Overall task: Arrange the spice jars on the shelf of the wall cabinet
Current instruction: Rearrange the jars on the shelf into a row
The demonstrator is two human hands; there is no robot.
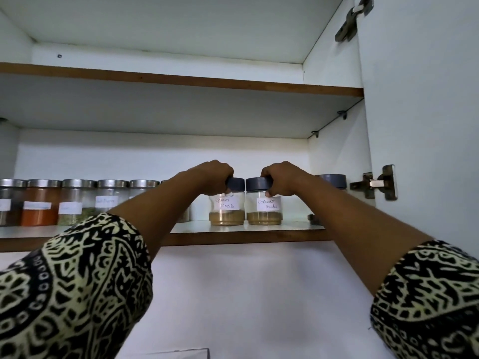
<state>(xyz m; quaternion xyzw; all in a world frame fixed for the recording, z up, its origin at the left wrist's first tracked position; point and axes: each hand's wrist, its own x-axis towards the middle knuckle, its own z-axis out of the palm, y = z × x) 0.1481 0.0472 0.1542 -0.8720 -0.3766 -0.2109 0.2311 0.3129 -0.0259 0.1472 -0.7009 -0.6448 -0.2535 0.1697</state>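
Two clear jars with dark lids stand side by side on the lower shelf of the open wall cabinet. The left one, labelled garam masala, holds brown powder; my left hand grips its lid from above. The right one, labelled coriander powder, also holds brown powder; my right hand grips its lid. Both jars rest on the shelf, nearly touching each other.
A row of steel-lidded jars fills the shelf's left part, one with orange powder. Another dark-lidded jar stands behind my right forearm. The upper shelf holds nothing visible. The cabinet door hangs open at right with hinges.
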